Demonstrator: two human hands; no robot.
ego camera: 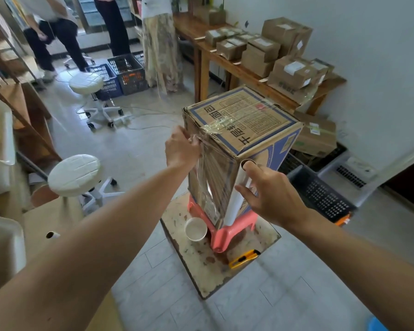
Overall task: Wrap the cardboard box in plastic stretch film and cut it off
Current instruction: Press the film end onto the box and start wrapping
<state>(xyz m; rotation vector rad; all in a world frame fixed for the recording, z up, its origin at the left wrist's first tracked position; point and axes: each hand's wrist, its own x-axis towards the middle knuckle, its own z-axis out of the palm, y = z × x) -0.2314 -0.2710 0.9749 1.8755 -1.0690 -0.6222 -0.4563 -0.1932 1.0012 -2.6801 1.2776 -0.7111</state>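
The tall cardboard box [249,120] stands on end on a pink plastic stool [227,232]. It looks stiff but top-heavy, so a hard pull would likely tip it. Clear stretch film [210,177] spans the box's near face; it is thin and clingy and probably tears easily, so it is best held at a bunched edge. The left hand [181,149] pinches the film at the box's upper left edge. The right hand [270,197] curls round the film roll [237,199], upright against the box's near right corner. Below the box lie a paper cup [196,229] and a yellow utility knife [244,259].
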